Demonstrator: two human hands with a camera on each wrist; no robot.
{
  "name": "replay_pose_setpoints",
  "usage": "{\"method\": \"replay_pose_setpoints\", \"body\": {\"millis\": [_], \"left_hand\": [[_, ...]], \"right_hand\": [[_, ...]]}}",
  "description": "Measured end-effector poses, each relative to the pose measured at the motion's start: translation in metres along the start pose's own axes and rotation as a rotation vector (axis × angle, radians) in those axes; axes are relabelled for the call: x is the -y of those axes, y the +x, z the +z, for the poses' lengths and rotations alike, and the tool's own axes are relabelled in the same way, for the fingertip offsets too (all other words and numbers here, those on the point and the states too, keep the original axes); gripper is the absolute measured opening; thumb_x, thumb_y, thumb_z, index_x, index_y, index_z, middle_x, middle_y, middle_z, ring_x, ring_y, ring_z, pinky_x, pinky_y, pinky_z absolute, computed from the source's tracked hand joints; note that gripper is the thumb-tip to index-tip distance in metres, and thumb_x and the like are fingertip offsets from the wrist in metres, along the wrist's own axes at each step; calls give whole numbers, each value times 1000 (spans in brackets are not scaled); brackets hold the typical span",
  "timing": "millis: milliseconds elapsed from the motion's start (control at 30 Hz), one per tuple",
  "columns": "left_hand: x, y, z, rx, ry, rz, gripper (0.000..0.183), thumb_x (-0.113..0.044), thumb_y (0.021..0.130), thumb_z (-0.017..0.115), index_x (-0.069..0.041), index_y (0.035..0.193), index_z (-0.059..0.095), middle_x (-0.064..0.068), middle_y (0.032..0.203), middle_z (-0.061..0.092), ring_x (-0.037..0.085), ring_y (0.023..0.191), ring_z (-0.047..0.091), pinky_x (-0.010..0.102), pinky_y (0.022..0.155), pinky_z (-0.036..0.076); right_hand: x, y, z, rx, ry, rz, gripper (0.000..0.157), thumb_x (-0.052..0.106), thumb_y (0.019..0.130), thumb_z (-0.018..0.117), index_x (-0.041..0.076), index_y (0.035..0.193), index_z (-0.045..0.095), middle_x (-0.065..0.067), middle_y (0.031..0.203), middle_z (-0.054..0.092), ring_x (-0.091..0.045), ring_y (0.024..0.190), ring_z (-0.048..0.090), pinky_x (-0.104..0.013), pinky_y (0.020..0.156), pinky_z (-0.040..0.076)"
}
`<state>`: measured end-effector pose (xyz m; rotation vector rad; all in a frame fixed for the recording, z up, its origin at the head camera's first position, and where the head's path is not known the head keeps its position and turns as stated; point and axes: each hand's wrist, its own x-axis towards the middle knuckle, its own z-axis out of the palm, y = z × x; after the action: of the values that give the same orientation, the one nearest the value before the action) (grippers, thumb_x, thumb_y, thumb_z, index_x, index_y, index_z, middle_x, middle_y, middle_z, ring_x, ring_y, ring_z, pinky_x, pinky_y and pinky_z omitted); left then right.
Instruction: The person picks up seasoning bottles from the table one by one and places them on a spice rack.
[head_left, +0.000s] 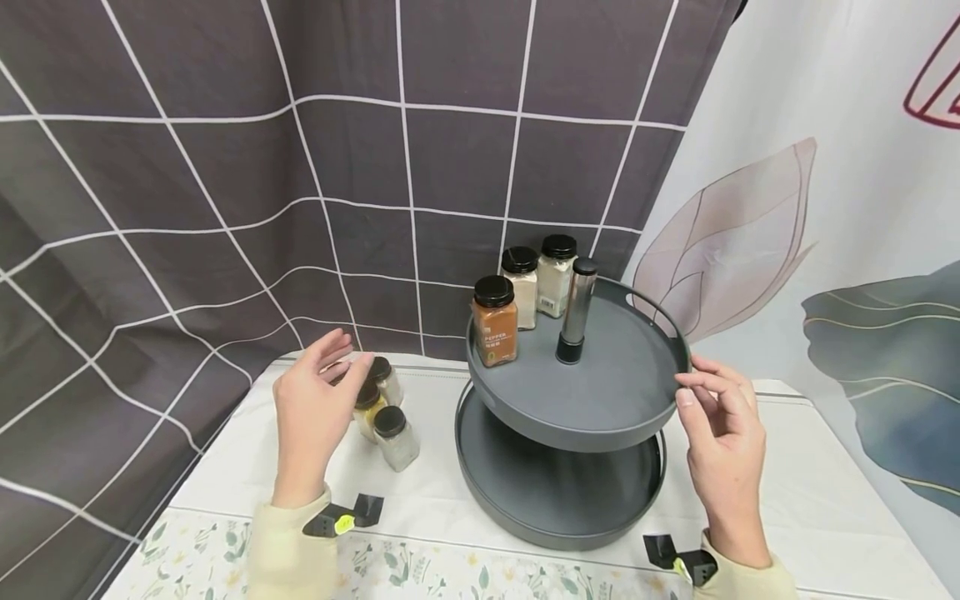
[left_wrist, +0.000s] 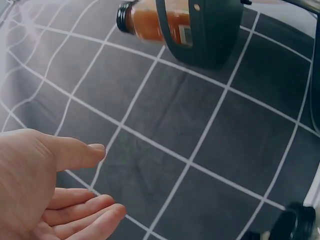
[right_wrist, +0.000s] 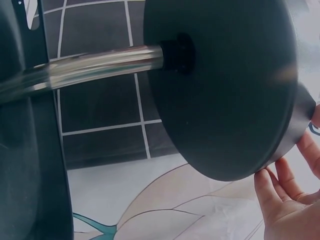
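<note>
A dark grey two-tier round rack has an upper tray (head_left: 615,375) and a lower tray (head_left: 555,500), joined by a metal post (right_wrist: 107,65). My right hand (head_left: 723,442) holds the upper tray's right rim, its thumb and fingertips at the edge. On that tray stand an orange pepper jar (head_left: 495,325), a jar of pale powder (head_left: 522,287) and a jar of whitish contents (head_left: 556,279), all black-lidded. My left hand (head_left: 318,408) is raised with nothing in it, fingers apart from the thumb. It partly overlaps the small spice jars on the table in the head view.
At the left of the white-covered table (head_left: 435,492) stand a clear jar (head_left: 397,442), a yellow-filled jar (head_left: 367,417) and another black-lidded jar (head_left: 388,383). A dark gridded curtain (head_left: 465,158) hangs behind, with a leaf-patterned white one (head_left: 772,250) at the right.
</note>
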<state>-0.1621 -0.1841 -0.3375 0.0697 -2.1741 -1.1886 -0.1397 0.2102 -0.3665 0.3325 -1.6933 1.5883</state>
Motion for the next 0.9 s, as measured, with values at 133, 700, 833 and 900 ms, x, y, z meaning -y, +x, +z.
{"method": "replay_pose_setpoints", "body": {"millis": [133,700,833,900], "left_hand": [[11,-2,-4,-11,41,-31,45,-14,90,75,1,130,64,13,120,71,28,99,73,10,80,52],[53,-8,-24,-86,204,-83,52,-13,86,76,1,133,60,19,120,65,36,110,61,46,91,51],[61,-11,-27,-83,213,-120,57,-15,86,77,2,136,58,22,125,62,41,112,61,51,95,49],[65,-13,-27,-79,215,-143,60,-18,86,77,2,138,55,23,129,59,43,113,59,52,95,47]], "right_hand": [[-1,0,0,2,-12,-2,17,-12,92,56,-24,104,59,-17,129,54,-28,125,49,-21,106,44],[3,1,-3,78,-189,-8,35,-6,97,56,-8,131,61,-16,146,52,-21,136,49,-22,108,42],[4,1,-3,78,-198,-11,37,-8,96,56,-8,133,60,-16,146,53,-18,135,50,-22,107,43],[3,1,-4,78,-193,-2,37,-8,96,56,-8,132,60,-16,146,53,-19,135,50,-22,107,43]]}}
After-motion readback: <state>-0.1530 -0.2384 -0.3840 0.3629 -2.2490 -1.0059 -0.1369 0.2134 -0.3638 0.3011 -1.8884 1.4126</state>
